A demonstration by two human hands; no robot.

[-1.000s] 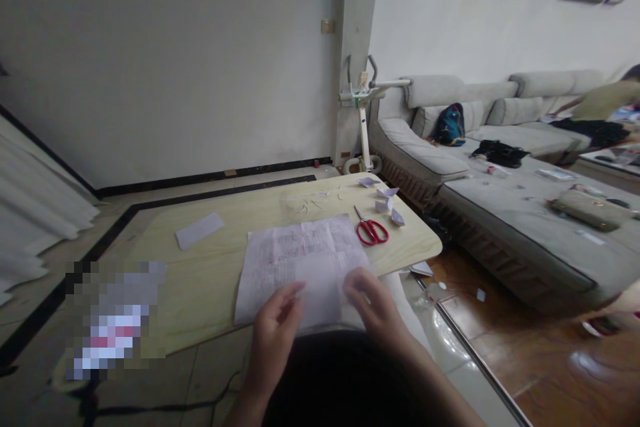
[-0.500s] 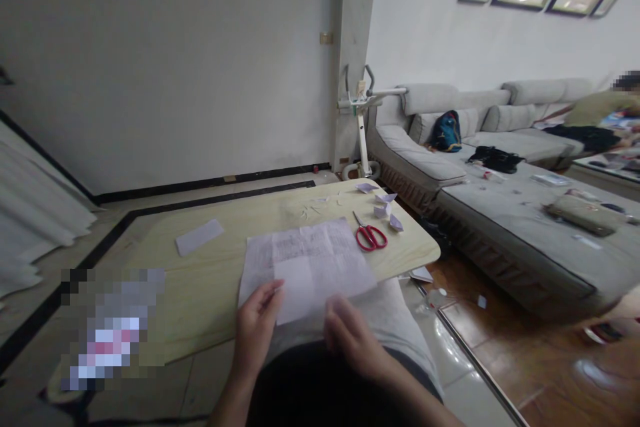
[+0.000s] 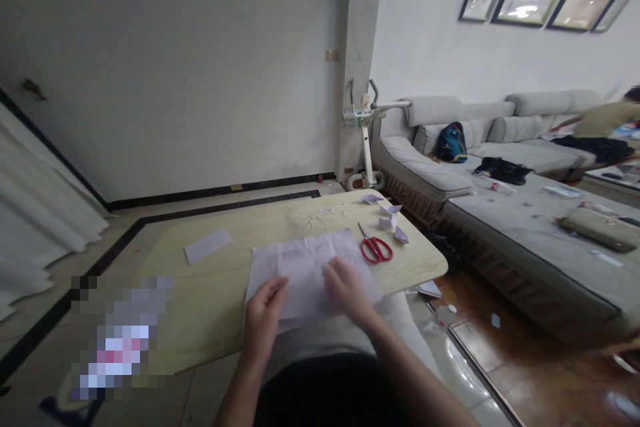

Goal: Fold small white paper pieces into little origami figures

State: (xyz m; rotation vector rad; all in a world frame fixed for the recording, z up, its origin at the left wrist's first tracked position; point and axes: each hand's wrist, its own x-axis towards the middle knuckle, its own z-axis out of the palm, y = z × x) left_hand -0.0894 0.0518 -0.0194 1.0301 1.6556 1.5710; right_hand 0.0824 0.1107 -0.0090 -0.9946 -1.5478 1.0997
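A plain white sheet of paper point(image 3: 304, 290) is stretched between my hands at the table's near edge. My left hand point(image 3: 266, 307) pinches its left side between thumb and fingers. My right hand point(image 3: 347, 288), slightly blurred, is closed at its right side. Beneath lies a larger creased sheet with print point(image 3: 345, 245), partly covered by the upper sheet and my hands. Just right of the printed sheet rest scissors with red handles point(image 3: 376, 250), their blades pointing away from me. Several small folded paper pieces point(image 3: 388, 221) sit beyond them near the table's right corner.
Thin paper scraps point(image 3: 316, 220) lie toward the far side of the pale wooden table point(image 3: 200, 307). A folded white paper point(image 3: 207, 246) is on the left. A grey sofa point(image 3: 500, 227) with bags stands to the right, where another person point(image 3: 603, 119) sits farther off.
My right hand has moved up and away from me, from below the sheet to its right side. The left hand keeps its pinch. The view has shifted slightly.
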